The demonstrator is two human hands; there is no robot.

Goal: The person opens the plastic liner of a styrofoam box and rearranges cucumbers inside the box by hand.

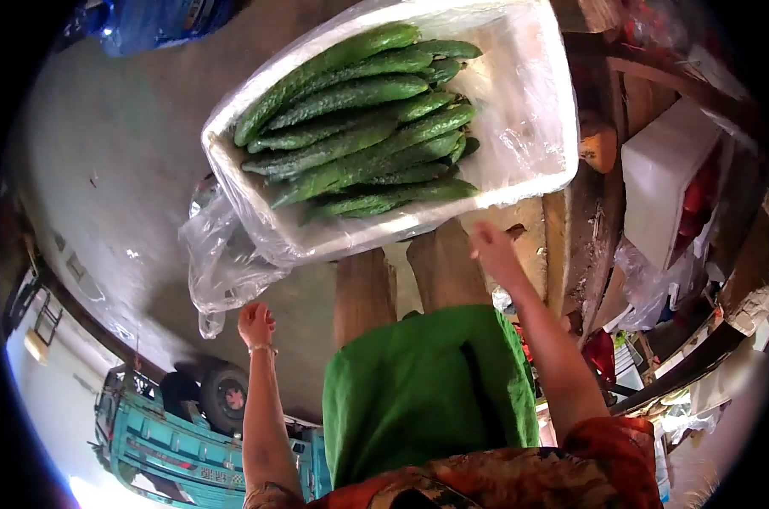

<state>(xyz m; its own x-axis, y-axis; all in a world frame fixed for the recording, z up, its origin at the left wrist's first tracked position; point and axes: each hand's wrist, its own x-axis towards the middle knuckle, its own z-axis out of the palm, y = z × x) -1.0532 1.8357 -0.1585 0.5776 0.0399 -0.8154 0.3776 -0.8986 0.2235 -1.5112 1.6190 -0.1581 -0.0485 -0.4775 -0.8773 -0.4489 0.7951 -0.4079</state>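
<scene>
A white foam box (529, 110) lined with clear plastic holds a pile of long green cucumbers (359, 123), heaped toward its left side. My left hand (257, 326) is below the box's lower left corner, fingers curled in, with no object visible in it. Close by, loose clear plastic film (223, 263) hangs from that corner, apart from the hand. Just under the near right edge of the box is my right hand (491, 248). Its fingers are slightly bent and apart, and it holds nothing that I can see.
Wooden boards (558, 254) and a second white foam box (669, 182) with red contents are at the right. A teal three-wheeled truck (181, 445) stands at the lower left. A blue water bottle (159, 25) lies at the top left on the concrete floor (113, 161).
</scene>
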